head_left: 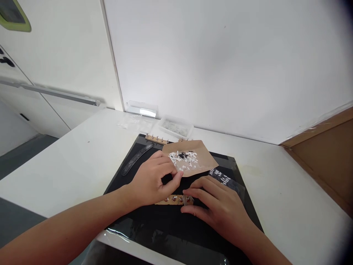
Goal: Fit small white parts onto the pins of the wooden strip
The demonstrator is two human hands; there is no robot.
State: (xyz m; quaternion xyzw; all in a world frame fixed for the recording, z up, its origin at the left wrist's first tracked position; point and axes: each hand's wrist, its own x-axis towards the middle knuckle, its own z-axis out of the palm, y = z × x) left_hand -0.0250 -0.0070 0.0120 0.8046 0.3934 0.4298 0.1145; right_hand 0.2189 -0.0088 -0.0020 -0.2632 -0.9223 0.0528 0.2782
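A tan strip point(170, 200) with a row of small reddish round studs lies on the black mat in front of me. At its right end my right hand point(219, 202) has thumb and forefinger curled round its two long edges, beside a small clear piece point(185, 200). My left hand point(154, 179) hovers over the strip's left part, thumb and forefinger pinched together near the brown paper; whatever is between them is too small to make out. Small white pieces point(193, 157) and some dark bits lie on the brown paper point(206, 159).
A dark curved nail file point(137, 159) lies left on the black mat point(165, 224). Behind are another strip with metal posts point(157, 139), a clear tray point(176, 127) and plastic bags point(135, 122). A dark sheet with white pieces point(228, 182) lies right. White walls border the table.
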